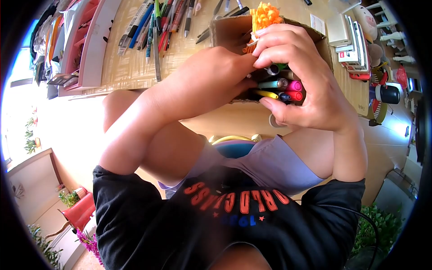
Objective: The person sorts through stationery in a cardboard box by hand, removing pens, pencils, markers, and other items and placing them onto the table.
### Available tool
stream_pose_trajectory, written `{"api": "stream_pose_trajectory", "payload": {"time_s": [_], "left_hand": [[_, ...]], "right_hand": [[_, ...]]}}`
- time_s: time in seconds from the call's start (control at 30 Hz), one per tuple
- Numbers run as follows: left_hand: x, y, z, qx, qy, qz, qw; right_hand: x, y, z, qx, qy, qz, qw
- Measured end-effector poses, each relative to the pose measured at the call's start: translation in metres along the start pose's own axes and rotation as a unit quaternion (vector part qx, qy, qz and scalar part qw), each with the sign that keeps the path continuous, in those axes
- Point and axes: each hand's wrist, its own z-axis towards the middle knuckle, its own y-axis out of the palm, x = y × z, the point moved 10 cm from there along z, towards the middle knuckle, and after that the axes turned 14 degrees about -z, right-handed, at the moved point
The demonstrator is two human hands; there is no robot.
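Left hand [220, 68] overlaps one edge of the box [231, 29], tight beside right hand [298, 63].

Left hand [213, 74]: over cardboard box [225, 33]'s left edge, fingers curled | Right hand [310, 81]: above box's right side, fingers arched, thumb spread | Both arms [139, 114]: bent, converging at box

Home room, leafy plants [378, 229], plush toy [366, 23]

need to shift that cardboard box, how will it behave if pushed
The box would probably flex a little, as it looks like plain cardboard. The pens inside might shift, since they look separate and rounded.
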Motion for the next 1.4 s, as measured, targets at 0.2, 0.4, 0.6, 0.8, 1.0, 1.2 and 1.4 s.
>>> {"api": "stream_pose_trajectory", "payload": {"time_s": [0.2, 0.4, 0.6, 0.8, 1.0, 1.2, 1.4], "left_hand": [[-0.004, 0.0, 0.001, -0.024, -0.02, -0.022, 0.999], [0.001, 0.015, -0.004, -0.042, 0.094, 0.162, 0.981], [0.001, 0.01, -0.003, -0.032, 0.059, 0.085, 0.994], [0.006, 0.006, -0.002, -0.022, 0.052, 0.029, 0.998], [0.003, 0.005, 0.0, -0.01, 0.046, 0.0, 0.999], [0.001, 0.003, 0.0, -0.023, 0.043, -0.004, 0.999], [-0.003, 0.003, 0.003, -0.057, 0.048, 0.006, 0.997]], "right_hand": [[-0.001, 0.004, -0.001, 0.009, -0.003, 0.02, 1.0], [-0.004, 0.008, 0.001, -0.004, -0.007, 0.008, 1.0], [0.004, -0.001, -0.002, 0.03, -0.039, 0.007, 0.999], [0.021, 0.004, -0.016, 0.037, 0.019, 0.101, 0.994], [0.017, -0.003, -0.018, 0.057, 0.023, 0.072, 0.996], [0.015, 0.005, -0.017, 0.023, -0.026, -0.239, 0.97], [0.024, 0.008, -0.021, -0.052, 0.036, -0.167, 0.984]]}}
